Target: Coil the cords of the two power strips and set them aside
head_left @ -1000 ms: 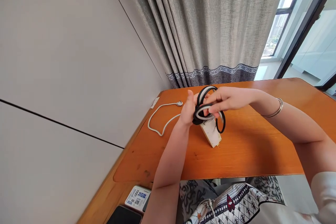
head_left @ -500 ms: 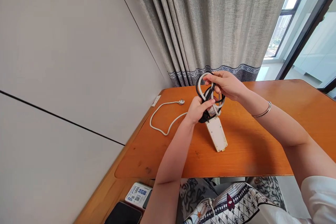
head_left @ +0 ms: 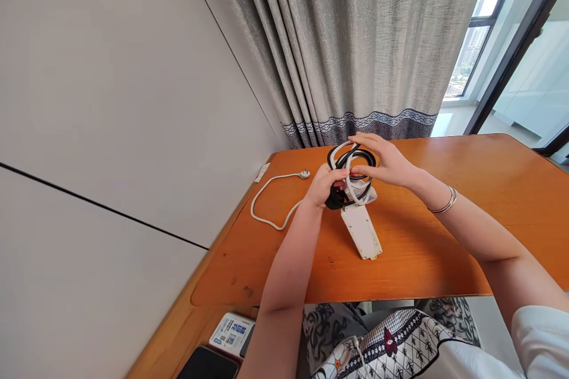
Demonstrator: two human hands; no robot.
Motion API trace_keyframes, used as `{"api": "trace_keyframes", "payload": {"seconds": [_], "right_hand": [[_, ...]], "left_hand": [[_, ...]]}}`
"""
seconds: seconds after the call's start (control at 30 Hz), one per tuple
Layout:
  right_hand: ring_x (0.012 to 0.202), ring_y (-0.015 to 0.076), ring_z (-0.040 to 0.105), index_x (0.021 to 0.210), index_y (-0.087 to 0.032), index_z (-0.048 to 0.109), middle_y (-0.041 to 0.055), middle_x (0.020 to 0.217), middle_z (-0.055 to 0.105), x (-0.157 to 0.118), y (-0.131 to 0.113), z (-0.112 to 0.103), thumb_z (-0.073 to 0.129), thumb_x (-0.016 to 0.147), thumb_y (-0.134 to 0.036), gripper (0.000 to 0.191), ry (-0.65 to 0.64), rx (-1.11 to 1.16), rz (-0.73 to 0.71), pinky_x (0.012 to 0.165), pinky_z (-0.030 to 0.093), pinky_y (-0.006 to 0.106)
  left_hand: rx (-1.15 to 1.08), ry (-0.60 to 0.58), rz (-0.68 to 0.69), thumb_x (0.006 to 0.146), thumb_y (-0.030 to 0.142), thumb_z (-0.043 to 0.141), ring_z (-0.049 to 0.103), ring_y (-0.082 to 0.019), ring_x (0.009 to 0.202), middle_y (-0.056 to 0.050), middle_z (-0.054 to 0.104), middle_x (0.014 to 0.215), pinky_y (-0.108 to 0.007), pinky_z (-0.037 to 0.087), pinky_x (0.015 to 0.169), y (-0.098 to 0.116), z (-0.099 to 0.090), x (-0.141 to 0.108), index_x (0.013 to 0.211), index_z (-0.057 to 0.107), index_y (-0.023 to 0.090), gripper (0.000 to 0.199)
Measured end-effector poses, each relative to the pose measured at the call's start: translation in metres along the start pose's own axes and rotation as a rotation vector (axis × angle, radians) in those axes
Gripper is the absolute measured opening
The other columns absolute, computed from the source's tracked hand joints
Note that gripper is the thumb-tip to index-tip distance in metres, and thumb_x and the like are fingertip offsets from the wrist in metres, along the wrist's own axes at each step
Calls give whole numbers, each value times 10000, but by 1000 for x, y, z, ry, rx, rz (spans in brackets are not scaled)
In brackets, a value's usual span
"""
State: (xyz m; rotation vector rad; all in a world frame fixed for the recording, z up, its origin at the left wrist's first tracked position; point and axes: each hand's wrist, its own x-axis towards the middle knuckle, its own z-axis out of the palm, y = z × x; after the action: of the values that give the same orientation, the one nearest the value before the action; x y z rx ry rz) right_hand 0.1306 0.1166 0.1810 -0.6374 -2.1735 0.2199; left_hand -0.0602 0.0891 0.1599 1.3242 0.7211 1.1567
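Note:
My left hand [head_left: 323, 185] is closed around a bundle of looped cables, a white cable [head_left: 349, 174] and a black cable [head_left: 367, 157] coiled together. My right hand [head_left: 386, 161] is spread at the coil's right side, thumb and fingers stretched apart, with the fingertips at the top loops. Below my left fingers hangs a black piece [head_left: 334, 198] whose kind is unclear. Under the coil, a white power strip [head_left: 363, 232] lies face down on the table. From behind my left wrist, a white cord [head_left: 267, 221] curves left to its plug [head_left: 304, 174].
The wooden table [head_left: 427, 249] meets a grey wall panel [head_left: 111, 100] on the left and a curtain [head_left: 364, 41] behind. A white label [head_left: 262, 172] lies by the left edge. Lower left are a white box [head_left: 231, 331] and a dark flat object [head_left: 207, 364].
My right hand has loosened its pinch on the cables and spread its fingers. The coil, in my left hand, has sunk slightly and its loops lie rounder.

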Motion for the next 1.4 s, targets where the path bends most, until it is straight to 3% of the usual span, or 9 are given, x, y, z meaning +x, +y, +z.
{"api": "trace_keyframes", "payload": {"seconds": [0.17, 0.37, 0.53, 0.7, 0.8, 0.9, 1.03, 1.23, 1.4], "right_hand": [[974, 222, 653, 1225, -172, 673, 103, 1088, 712, 2, 5, -8, 632, 861, -308, 391, -121, -13, -5, 875, 516, 369], [642, 136, 552, 854, -143, 705, 35, 727, 662, 2, -7, -13, 577, 838, -257, 171, -207, -190, 146, 625, 372, 253], [503, 79, 381, 656, -154, 612, -44, 521, 503, 0, -10, -17, 596, 784, -289, 186, -246, -186, 279, 558, 247, 248], [495, 70, 372, 607, -153, 591, -56, 492, 485, 0, -6, -13, 626, 730, -340, 226, -231, -112, 375, 546, 246, 243], [487, 66, 337, 554, -157, 551, -66, 455, 430, 0, -4, -10, 622, 707, -362, 266, -206, -106, 437, 529, 230, 246], [484, 62, 306, 519, -161, 502, -70, 441, 379, 1, -5, -8, 610, 693, -351, 278, -184, -114, 500, 519, 217, 251], [508, 67, 316, 567, -145, 584, -63, 487, 404, 5, -11, -4, 632, 669, -339, 225, -179, -90, 490, 515, 218, 253], [518, 92, 417, 1166, -114, 706, -76, 541, 498, 3, -14, 2, 670, 613, -233, 567, -102, 80, 562, 530, 306, 234], [493, 86, 390, 1194, -101, 654, -97, 522, 465, -2, -4, 9, 730, 620, -277, 605, -55, 242, 664, 508, 305, 231]], "left_hand": [[20, -61, -11, 552, 442, 785, 290, -46, 415, 62, 374, 429, -210, 229, 417, 3, -5, -1, 644, 658, 128, 351], [118, -144, -79, 527, 699, 754, 379, -66, 431, 35, 479, 465, -204, 293, 427, 2, -15, 1, 687, 654, 125, 604], [256, -151, -237, 443, 666, 802, 478, -96, 458, 5, 582, 539, -224, 383, 456, 1, -17, 5, 702, 637, 134, 614], [423, -239, -273, 570, 580, 759, 627, -186, 631, -54, 702, 707, -288, 502, 583, 4, -24, 6, 781, 670, 137, 499], [639, -97, -178, 662, 496, 714, 683, -250, 837, -84, 735, 915, -357, 552, 716, 5, -28, 3, 875, 661, 160, 402], [859, 181, 142, 701, 318, 705, 642, -269, 1117, -106, 651, 1244, -422, 525, 934, 9, -23, -4, 1060, 606, 192, 393], [1149, 91, 488, 848, 190, 585, 494, -253, 1343, -104, 542, 1434, -494, 365, 1147, 13, -4, -14, 1039, 657, 218, 205], [1454, -68, 332, 845, 248, 667, 244, -352, 1504, -129, 269, 1634, -655, 222, 1185, 3, 14, -14, 992, 715, 190, 165], [1405, -134, 361, 876, 254, 599, 274, -337, 1494, -114, 262, 1638, -625, 249, 1193, -5, 12, -6, 822, 710, 170, 150]]}}
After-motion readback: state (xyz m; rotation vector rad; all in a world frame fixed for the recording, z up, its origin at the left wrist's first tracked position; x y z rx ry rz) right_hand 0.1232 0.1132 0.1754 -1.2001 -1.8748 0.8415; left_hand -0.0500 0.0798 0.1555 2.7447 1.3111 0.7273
